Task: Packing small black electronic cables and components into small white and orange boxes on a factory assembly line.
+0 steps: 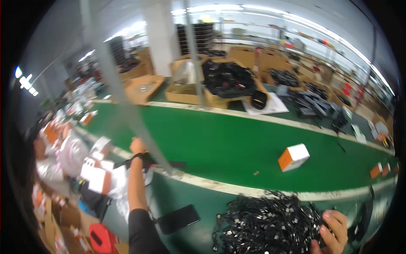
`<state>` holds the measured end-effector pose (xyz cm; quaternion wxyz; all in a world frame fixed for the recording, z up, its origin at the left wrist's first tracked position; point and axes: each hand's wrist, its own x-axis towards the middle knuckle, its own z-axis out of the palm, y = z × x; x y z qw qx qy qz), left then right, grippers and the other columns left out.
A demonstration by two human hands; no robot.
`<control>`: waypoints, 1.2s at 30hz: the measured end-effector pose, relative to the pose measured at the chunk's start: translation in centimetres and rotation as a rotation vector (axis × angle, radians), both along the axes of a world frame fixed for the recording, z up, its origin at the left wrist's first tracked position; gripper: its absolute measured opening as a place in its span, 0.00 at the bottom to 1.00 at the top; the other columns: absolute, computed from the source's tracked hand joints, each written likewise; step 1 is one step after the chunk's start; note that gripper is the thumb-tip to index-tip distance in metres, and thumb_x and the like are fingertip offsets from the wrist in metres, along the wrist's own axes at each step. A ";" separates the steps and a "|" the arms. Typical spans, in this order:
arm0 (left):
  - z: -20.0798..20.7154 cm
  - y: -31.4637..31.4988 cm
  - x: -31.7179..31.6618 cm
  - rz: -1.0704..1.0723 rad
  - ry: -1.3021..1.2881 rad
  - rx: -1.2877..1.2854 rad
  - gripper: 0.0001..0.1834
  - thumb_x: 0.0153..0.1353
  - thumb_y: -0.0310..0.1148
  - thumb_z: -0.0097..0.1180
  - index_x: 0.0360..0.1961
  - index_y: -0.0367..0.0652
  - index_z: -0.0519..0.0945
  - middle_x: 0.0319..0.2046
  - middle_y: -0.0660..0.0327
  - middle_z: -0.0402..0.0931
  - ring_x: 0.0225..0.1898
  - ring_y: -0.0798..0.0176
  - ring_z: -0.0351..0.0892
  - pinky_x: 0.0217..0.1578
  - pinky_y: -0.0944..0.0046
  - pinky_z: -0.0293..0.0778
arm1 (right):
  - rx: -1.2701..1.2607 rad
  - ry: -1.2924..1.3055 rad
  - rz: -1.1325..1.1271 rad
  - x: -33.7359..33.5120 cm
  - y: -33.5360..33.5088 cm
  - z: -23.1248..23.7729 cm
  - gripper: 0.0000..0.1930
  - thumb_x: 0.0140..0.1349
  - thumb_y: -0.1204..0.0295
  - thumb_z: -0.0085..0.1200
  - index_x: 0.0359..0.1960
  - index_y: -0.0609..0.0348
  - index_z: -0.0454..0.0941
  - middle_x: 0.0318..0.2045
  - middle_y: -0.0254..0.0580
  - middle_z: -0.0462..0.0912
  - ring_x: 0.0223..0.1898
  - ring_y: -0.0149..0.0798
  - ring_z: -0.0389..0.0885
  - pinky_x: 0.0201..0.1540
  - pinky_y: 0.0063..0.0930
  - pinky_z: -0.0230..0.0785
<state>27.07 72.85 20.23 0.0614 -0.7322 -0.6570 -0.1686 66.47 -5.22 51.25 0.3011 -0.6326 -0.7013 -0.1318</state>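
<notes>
My left arm, in a black sleeve with a dark band at the wrist, stretches forward to the near edge of the green conveyor belt (203, 139). My left hand (138, 145) is beside a grey metal pole (146, 135); it is blurred, and its fingers do not show clearly. At the lower right a big tangled heap of black cables (266, 222) with small metal plugs lies on the bench. My right hand (334, 233) is at the heap's right edge, its fingers curled round some of the black cables.
A white and orange box (294, 157) stands on the belt, with small orange boxes (376, 170) farther right. A black phone-like slab (178, 219) lies on the bench. White boxes and plastic bags (99, 178) crowd the left. Cartons of black parts (228, 80) line the far side.
</notes>
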 end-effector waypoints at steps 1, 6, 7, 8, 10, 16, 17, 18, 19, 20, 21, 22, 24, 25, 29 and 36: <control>5.3 4.0 -7.5 0.066 -0.053 0.281 0.18 0.65 0.42 0.70 0.49 0.41 0.87 0.44 0.39 0.87 0.46 0.39 0.90 0.46 0.45 0.85 | 0.078 0.112 0.077 2.3 -1.9 -0.9 0.20 0.63 0.82 0.63 0.58 0.72 0.84 0.60 0.71 0.83 0.60 0.73 0.83 0.62 0.59 0.79; -0.4 1.7 7.0 -0.248 0.287 -0.037 0.17 0.72 0.45 0.65 0.41 0.40 0.88 0.36 0.52 0.90 0.38 0.43 0.90 0.39 0.44 0.83 | -0.180 0.205 0.148 -1.0 -0.2 2.1 0.22 0.64 0.82 0.58 0.58 0.87 0.79 0.61 0.72 0.83 0.63 0.74 0.82 0.62 0.61 0.81; 4.4 -0.1 0.1 -0.479 -0.238 -0.014 0.13 0.72 0.38 0.65 0.40 0.37 0.86 0.33 0.53 0.88 0.34 0.48 0.87 0.40 0.48 0.81 | -0.109 0.336 0.307 -0.1 0.2 1.0 0.20 0.67 0.82 0.54 0.56 0.90 0.78 0.61 0.71 0.83 0.63 0.75 0.82 0.63 0.59 0.82; 3.8 -3.4 -0.2 -0.706 -0.282 0.335 0.11 0.71 0.34 0.65 0.40 0.36 0.84 0.34 0.55 0.86 0.36 0.52 0.84 0.42 0.52 0.79 | -0.087 0.422 0.394 -0.8 0.3 0.8 0.19 0.70 0.82 0.50 0.54 0.93 0.78 0.62 0.71 0.82 0.63 0.76 0.82 0.63 0.58 0.83; 7.1 -7.5 1.9 -0.682 -0.289 0.036 0.16 0.74 0.35 0.64 0.54 0.34 0.84 0.47 0.55 0.87 0.49 0.57 0.84 0.53 0.56 0.77 | -0.067 0.454 0.485 -2.9 -2.1 3.0 0.19 0.73 0.83 0.42 0.58 0.93 0.75 0.63 0.70 0.82 0.64 0.74 0.81 0.64 0.54 0.83; 21.4 -43.0 2.1 -0.475 -0.185 0.089 0.16 0.75 0.33 0.61 0.57 0.33 0.86 0.51 0.51 0.88 0.47 0.58 0.86 0.51 0.57 0.81 | 0.357 0.549 0.909 -7.2 -5.8 -3.8 0.22 0.79 0.85 0.36 0.69 0.88 0.68 0.66 0.76 0.78 0.68 0.72 0.78 0.76 0.67 0.67; 21.3 -47.4 1.5 -0.521 -0.382 -0.102 0.14 0.73 0.29 0.63 0.56 0.34 0.86 0.50 0.52 0.88 0.46 0.60 0.85 0.49 0.59 0.80 | 0.444 0.789 0.950 -8.5 -7.0 -3.6 0.20 0.79 0.85 0.38 0.66 0.88 0.71 0.65 0.78 0.78 0.67 0.74 0.79 0.75 0.67 0.70; 20.4 -50.9 0.9 -0.549 -0.572 -0.292 0.13 0.72 0.25 0.64 0.56 0.35 0.86 0.49 0.54 0.87 0.45 0.62 0.84 0.47 0.62 0.80 | 0.449 0.784 0.977 -8.6 -7.9 -3.3 0.20 0.79 0.85 0.38 0.66 0.88 0.71 0.65 0.78 0.78 0.67 0.74 0.79 0.75 0.67 0.70; 19.4 -54.4 1.0 -0.703 -0.545 -0.346 0.13 0.71 0.20 0.63 0.55 0.36 0.85 0.50 0.56 0.87 0.46 0.63 0.83 0.47 0.64 0.79 | 0.434 0.749 0.880 -9.0 -9.1 -2.6 0.18 0.79 0.85 0.41 0.63 0.88 0.74 0.64 0.82 0.77 0.65 0.75 0.80 0.72 0.66 0.73; 18.3 -57.2 2.2 -0.747 -0.459 -0.367 0.14 0.71 0.20 0.62 0.56 0.37 0.84 0.52 0.56 0.86 0.50 0.62 0.82 0.50 0.61 0.79 | 0.417 0.721 0.788 -9.2 -9.5 -2.3 0.16 0.78 0.85 0.45 0.59 0.88 0.78 0.63 0.86 0.77 0.64 0.77 0.81 0.70 0.66 0.75; 18.0 -60.0 3.8 -0.721 -0.433 -0.464 0.14 0.71 0.23 0.64 0.56 0.37 0.84 0.56 0.54 0.84 0.56 0.58 0.82 0.54 0.58 0.78 | 0.456 0.787 0.823 -9.2 -8.9 -2.6 0.13 0.76 0.83 0.53 0.54 0.86 0.82 0.62 0.89 0.77 0.61 0.77 0.83 0.64 0.60 0.82; 16.2 -61.0 5.2 -0.899 -0.423 -0.362 0.18 0.71 0.30 0.68 0.59 0.36 0.83 0.60 0.49 0.83 0.62 0.49 0.82 0.60 0.53 0.77 | 0.460 0.813 0.846 -9.3 -9.4 -2.4 0.13 0.76 0.83 0.53 0.54 0.86 0.82 0.62 0.89 0.77 0.61 0.77 0.83 0.64 0.60 0.82; 15.2 -63.0 8.9 -0.862 -0.582 -0.293 0.12 0.62 0.28 0.73 0.43 0.37 0.84 0.40 0.52 0.83 0.44 0.52 0.83 0.47 0.58 0.75 | 0.486 0.848 0.702 -10.7 -8.7 -2.0 0.14 0.76 0.81 0.55 0.55 0.84 0.82 0.61 0.88 0.78 0.59 0.76 0.85 0.62 0.57 0.84; 15.6 -63.8 11.1 -0.868 -0.571 -0.235 0.13 0.62 0.28 0.73 0.45 0.37 0.85 0.42 0.54 0.84 0.43 0.53 0.83 0.43 0.59 0.75 | 0.447 0.723 0.779 -10.1 -8.3 -3.2 0.13 0.75 0.80 0.57 0.55 0.80 0.84 0.61 0.86 0.79 0.58 0.74 0.86 0.60 0.52 0.86; 16.8 -65.9 16.5 -0.854 -0.698 -0.102 0.21 0.64 0.33 0.73 0.57 0.41 0.86 0.47 0.58 0.83 0.41 0.60 0.80 0.38 0.64 0.73 | 0.058 0.564 0.472 -8.9 -13.9 -4.1 0.15 0.53 0.69 0.70 0.44 0.52 0.91 0.60 0.61 0.84 0.62 0.71 0.81 0.62 0.58 0.80; 14.4 -66.8 -1.1 -0.146 -0.965 -0.073 0.26 0.77 0.24 0.52 0.74 0.35 0.72 0.65 0.56 0.76 0.61 0.66 0.76 0.61 0.65 0.73 | -0.229 0.418 -0.391 -8.2 -15.6 -14.6 0.28 0.59 0.83 0.59 0.65 0.68 0.81 0.71 0.61 0.77 0.75 0.69 0.69 0.76 0.64 0.60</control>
